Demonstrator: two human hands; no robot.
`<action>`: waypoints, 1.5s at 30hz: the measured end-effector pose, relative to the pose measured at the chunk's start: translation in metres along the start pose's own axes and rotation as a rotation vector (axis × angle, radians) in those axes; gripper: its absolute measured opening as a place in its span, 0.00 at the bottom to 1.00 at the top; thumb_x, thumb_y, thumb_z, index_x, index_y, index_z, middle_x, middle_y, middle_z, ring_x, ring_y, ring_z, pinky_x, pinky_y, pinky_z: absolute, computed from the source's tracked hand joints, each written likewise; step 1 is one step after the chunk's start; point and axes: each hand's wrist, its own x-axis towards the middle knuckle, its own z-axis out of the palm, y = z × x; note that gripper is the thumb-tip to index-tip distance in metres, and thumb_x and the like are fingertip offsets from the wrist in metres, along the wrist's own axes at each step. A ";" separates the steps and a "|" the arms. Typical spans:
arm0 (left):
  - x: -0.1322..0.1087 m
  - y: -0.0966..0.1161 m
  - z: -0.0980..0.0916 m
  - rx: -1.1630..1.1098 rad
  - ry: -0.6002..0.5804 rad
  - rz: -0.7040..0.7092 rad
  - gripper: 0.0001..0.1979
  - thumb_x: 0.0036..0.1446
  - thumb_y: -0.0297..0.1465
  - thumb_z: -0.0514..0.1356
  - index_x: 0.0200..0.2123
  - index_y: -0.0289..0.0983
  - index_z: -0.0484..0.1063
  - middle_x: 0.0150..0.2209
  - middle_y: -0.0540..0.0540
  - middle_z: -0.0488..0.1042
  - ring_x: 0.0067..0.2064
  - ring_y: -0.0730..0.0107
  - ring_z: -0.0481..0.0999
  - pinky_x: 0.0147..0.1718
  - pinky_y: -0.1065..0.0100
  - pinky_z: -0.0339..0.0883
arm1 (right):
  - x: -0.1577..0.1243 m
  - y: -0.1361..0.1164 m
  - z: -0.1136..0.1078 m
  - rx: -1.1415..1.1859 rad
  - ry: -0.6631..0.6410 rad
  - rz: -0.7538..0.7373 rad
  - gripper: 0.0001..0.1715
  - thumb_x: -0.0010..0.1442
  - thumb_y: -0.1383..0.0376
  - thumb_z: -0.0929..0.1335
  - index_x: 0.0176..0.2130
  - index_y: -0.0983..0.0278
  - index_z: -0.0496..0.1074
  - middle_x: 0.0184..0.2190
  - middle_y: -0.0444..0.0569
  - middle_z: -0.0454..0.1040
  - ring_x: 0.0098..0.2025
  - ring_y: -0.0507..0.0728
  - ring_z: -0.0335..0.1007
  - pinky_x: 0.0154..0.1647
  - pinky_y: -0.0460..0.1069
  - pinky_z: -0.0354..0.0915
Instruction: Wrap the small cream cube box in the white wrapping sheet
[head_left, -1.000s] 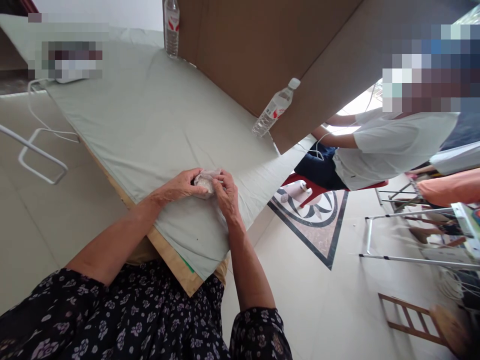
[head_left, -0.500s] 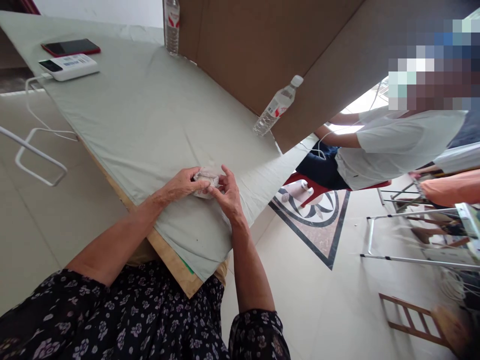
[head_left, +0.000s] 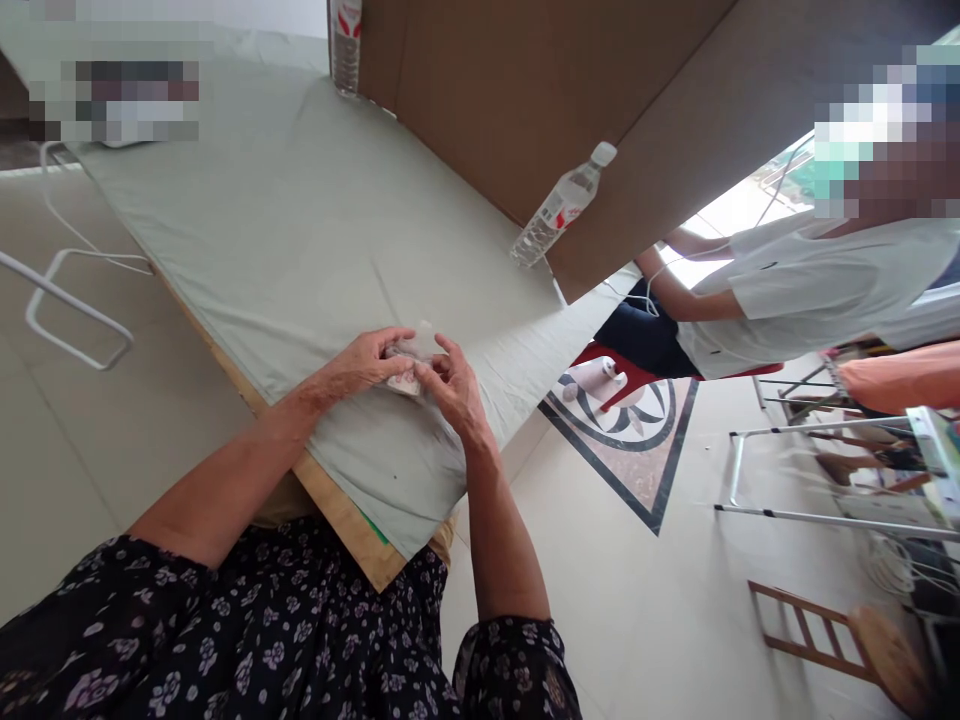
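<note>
Over the near corner of the cloth-covered table (head_left: 285, 230), both hands hold a small whitish packet (head_left: 405, 378). Faint reddish marks show on its front, and what looks like thin clear plastic sticks up behind it. My left hand (head_left: 367, 362) curls round its left side, thumb across the front. From the right, my right hand (head_left: 456, 390) pinches the packet with the thumb and bent fingers, the index finger raised. The fingers cover much of the packet, so its exact kind cannot be made out.
A water bottle (head_left: 562, 205) leans against a large brown cardboard box (head_left: 517, 100); another bottle (head_left: 346, 50) stands at the box's left end. A white cable (head_left: 82, 225) hangs off the left edge. A person in a white shirt (head_left: 810, 285) sits to the right.
The packet has turned in my fingers, so its reddish-marked face now shows below my thumbs. Both hands stay in nearly the same place; the view has shifted slightly.
</note>
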 end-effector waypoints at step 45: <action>0.001 -0.004 0.001 -0.062 0.005 0.108 0.34 0.55 0.42 0.64 0.62 0.32 0.70 0.46 0.42 0.80 0.44 0.62 0.78 0.44 0.62 0.71 | 0.007 -0.016 0.018 -0.188 0.283 -0.308 0.12 0.64 0.65 0.68 0.48 0.57 0.78 0.38 0.45 0.84 0.43 0.57 0.79 0.54 0.56 0.68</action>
